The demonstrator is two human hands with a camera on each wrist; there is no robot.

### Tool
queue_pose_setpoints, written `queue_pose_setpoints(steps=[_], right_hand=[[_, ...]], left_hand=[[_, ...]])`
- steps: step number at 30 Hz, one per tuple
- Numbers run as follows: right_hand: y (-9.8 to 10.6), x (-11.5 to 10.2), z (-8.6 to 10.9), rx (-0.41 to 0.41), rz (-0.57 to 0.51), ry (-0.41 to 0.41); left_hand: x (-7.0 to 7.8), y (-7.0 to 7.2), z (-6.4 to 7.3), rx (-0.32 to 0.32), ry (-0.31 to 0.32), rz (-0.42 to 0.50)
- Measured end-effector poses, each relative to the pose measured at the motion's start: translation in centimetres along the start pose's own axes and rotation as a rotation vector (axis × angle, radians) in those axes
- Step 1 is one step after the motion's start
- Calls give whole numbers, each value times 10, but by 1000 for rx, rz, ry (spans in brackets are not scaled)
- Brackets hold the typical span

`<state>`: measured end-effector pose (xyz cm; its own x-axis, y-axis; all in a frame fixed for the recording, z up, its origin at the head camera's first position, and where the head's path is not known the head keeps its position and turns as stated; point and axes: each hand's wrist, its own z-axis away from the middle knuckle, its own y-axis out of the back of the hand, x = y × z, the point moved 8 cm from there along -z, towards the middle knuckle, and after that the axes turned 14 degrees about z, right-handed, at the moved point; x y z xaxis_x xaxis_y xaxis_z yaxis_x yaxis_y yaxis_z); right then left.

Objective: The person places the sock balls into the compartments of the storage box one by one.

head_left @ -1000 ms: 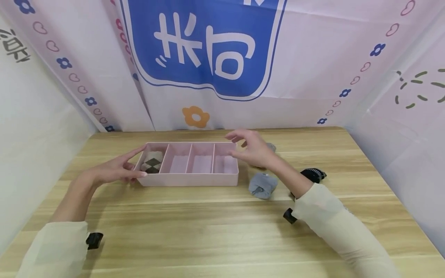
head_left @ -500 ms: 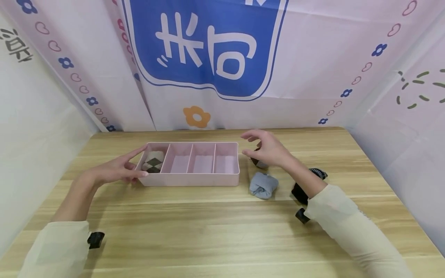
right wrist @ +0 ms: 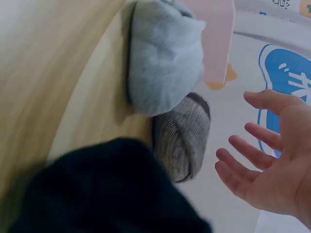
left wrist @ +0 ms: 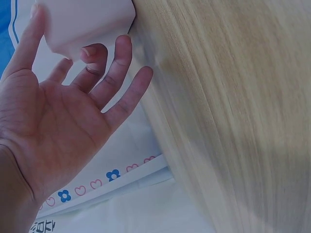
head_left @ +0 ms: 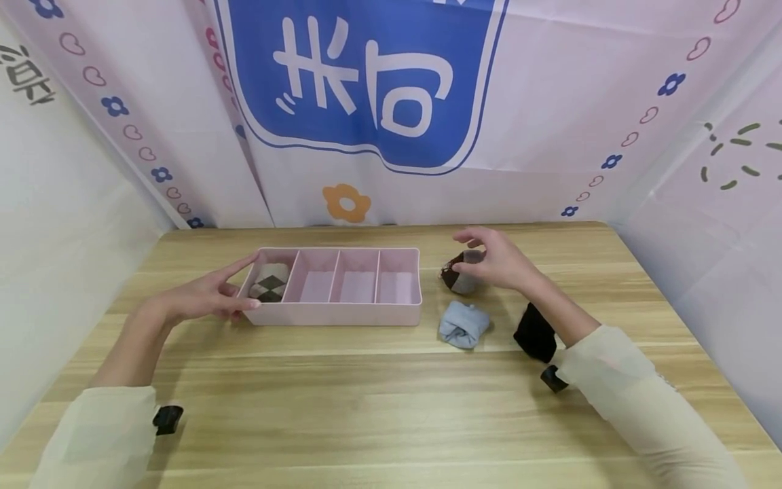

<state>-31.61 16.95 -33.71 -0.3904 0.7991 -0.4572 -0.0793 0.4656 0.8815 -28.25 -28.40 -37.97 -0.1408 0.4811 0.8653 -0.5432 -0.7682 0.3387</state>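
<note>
A pink divided box (head_left: 332, 315) has an argyle-patterned rolled sock (head_left: 269, 284) in its leftmost compartment. My left hand (head_left: 204, 297) holds that end of the box, thumb at the front corner and index finger at the back; the other fingers (left wrist: 116, 80) are spread and loosely bent. My right hand (head_left: 497, 261) is over a brown and grey rolled sock (head_left: 466, 280), overlapping it in the head view. The right wrist view shows the right hand's fingers (right wrist: 250, 153) spread, apart from the ribbed sock (right wrist: 182, 138), with nothing between them.
A light grey-blue rolled sock (head_left: 464, 324) lies right of the box, in front of the brown and grey one. A black sock (head_left: 535, 334) lies farther right, partly under the right forearm. Printed cloth (head_left: 519, 190) hangs behind the wooden table (head_left: 366, 407).
My right hand has moved right, away from the box's right end to the brown and grey sock. The left hand and the box have stayed in place.
</note>
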Motion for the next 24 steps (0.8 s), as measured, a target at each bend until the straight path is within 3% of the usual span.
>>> queue_pose_setpoints(steps=[7, 14, 24], right_hand=[[-6, 18, 3, -49, 139, -87], [-20, 29, 2, -101, 173, -192], [-29, 37, 1, -88, 173, -178]], left_hand=[[1, 1, 1, 1, 3, 2], [-2, 0, 0, 6, -2, -8], [-2, 1, -1, 8, -9, -8]])
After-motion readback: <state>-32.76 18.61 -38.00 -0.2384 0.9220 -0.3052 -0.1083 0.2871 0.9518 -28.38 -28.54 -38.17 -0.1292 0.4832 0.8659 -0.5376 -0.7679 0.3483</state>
